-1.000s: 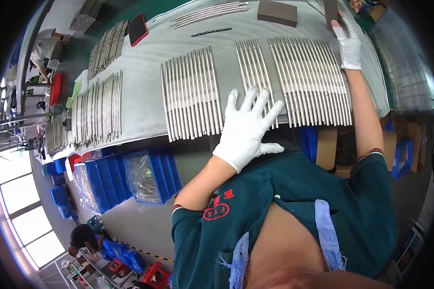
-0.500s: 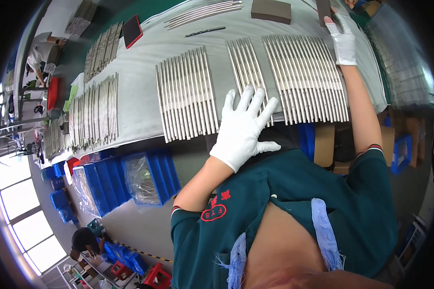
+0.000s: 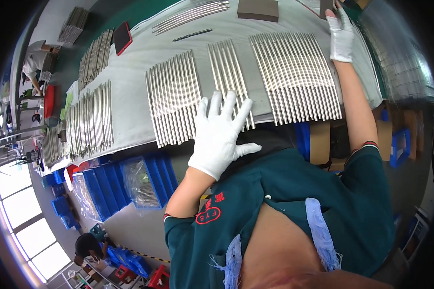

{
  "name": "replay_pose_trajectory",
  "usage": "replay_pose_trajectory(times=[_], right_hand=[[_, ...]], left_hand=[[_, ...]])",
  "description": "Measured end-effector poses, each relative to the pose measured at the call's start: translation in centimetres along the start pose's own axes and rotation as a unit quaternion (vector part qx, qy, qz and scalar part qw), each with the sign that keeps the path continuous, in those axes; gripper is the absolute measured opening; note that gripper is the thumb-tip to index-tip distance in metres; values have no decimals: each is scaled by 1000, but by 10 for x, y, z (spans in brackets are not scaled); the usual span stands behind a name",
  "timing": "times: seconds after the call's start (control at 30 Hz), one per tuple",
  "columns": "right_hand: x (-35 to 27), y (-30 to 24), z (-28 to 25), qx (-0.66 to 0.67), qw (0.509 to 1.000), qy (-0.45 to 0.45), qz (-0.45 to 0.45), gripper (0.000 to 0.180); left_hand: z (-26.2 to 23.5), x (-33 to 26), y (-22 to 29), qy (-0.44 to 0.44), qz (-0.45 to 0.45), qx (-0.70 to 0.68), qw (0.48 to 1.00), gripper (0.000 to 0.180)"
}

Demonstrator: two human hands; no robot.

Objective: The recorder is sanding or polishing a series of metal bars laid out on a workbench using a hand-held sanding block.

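My left hand [image 3: 216, 137], in a white glove, is spread open at the table's near edge. Its fingers reach over the lower ends of a narrow group of silver metal rods [image 3: 226, 62]. Just left of it lies a wider row of rods [image 3: 172, 98]. At the far right, my right hand [image 3: 341, 41] wears a white glove with bare fingertips showing. It grips a dark brown block [image 3: 326, 7], partly cut off by the picture's top edge. Between my arms, a large row of rods [image 3: 294, 77] lies side by side.
On the light-covered table [image 3: 130, 103] lie a drill bit [image 3: 192, 35], thin rods [image 3: 190, 17], a brown box-shaped block [image 3: 258, 9] and a red-edged phone [image 3: 122, 37]. More rods [image 3: 89, 118] are at left. Blue bins [image 3: 103, 188] stand below; other people work at left.
My left hand has moved left and slightly toward me, still spread. The right hand has shifted a little farther away with the brown block. The whole view has shifted slightly.
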State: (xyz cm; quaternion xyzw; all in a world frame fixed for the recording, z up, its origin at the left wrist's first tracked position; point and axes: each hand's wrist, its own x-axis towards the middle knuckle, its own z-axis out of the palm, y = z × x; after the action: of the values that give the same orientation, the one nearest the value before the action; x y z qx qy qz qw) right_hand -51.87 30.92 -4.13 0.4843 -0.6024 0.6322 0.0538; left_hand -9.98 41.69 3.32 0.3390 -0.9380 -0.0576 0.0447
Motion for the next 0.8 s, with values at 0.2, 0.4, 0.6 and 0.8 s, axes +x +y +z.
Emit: replay_pose_trajectory(times=[0.2,0.4,0.6,0.8], right_hand=[[-18,-33,12,-7,998,-42,-49,58],[-10,-60,-4,-71,987,-60,-127,62],[-8,-57,-14,-39,993,-27,-108,66],[-10,-59,-11,62,996,-1,-69,65]], left_hand=[[5,38,23,4,71,-19,997,103],[27,68,44,11,137,-39,990,104],[22,59,33,-1,116,-34,993,101],[10,29,13,-12,65,-20,998,103]])
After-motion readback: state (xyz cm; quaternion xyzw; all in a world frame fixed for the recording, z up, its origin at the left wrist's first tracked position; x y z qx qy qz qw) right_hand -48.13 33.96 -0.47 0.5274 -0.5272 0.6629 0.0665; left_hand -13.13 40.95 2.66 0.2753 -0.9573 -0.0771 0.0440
